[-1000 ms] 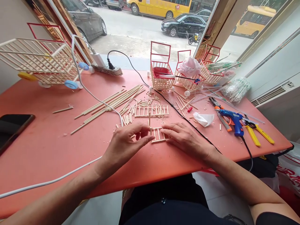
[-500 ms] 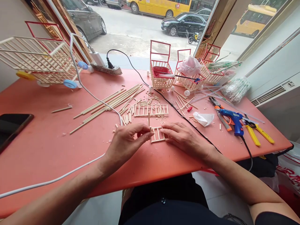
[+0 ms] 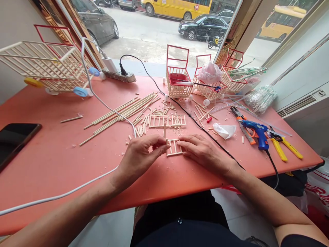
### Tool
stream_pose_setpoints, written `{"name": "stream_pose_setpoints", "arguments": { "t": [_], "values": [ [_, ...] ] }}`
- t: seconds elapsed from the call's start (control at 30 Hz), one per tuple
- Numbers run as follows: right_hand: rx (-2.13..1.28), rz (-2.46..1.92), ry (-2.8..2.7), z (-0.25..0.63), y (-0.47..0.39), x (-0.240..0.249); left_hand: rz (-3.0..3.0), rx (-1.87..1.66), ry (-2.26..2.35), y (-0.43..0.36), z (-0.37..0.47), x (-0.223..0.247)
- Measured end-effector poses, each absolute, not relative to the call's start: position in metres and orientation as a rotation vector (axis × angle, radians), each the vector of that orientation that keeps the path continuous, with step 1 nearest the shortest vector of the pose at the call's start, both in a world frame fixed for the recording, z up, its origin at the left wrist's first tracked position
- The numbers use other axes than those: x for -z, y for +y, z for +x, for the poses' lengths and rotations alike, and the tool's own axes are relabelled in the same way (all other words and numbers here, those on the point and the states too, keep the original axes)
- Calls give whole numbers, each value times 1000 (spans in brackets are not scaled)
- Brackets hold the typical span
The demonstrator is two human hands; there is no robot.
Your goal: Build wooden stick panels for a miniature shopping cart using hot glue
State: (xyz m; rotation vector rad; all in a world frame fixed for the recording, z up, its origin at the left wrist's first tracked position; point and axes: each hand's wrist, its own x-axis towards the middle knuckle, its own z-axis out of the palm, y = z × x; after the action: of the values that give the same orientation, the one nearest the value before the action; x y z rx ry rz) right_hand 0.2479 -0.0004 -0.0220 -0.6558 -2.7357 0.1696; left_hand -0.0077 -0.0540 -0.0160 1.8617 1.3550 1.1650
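Between the thumb and fingers of my left hand point(image 3: 142, 152), a short wooden stick point(image 3: 165, 131) is pinched upright. It stands at the left end of a small ladder-like frame of wooden sticks point(image 3: 175, 154), which lies flat on the table. My right hand point(image 3: 204, 151) holds the frame's right end, its fingertips on the sticks and its palm side down. Just beyond lies a longer wooden stick frame point(image 3: 154, 126), with cut stick pieces point(image 3: 141, 130) beside it. Whether the upright stick is joined to the frame is hidden by my left fingers.
Long sticks point(image 3: 120, 115) lie beyond my left hand, near a white cable point(image 3: 102, 103). Rightward are a blue glue gun point(image 3: 257, 129), yellow-handled pliers point(image 3: 280, 151) and white paper point(image 3: 224, 130). Miniature stick carts point(image 3: 179, 90) line the window side; a phone point(image 3: 16, 142) lies left.
The whole view has shifted slightly, so everything sits a little further right. Both hands keep the same hold on the stick and the small frame.
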Motion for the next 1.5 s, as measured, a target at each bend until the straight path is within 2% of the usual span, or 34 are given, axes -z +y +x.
{"name": "stream_pose_setpoints", "arguments": {
  "t": [1.5],
  "values": [
    [-193, -658, -2713, 247, -1, 24, 1852, -1168, 1362, -59, -10, 20]
  ]
}}
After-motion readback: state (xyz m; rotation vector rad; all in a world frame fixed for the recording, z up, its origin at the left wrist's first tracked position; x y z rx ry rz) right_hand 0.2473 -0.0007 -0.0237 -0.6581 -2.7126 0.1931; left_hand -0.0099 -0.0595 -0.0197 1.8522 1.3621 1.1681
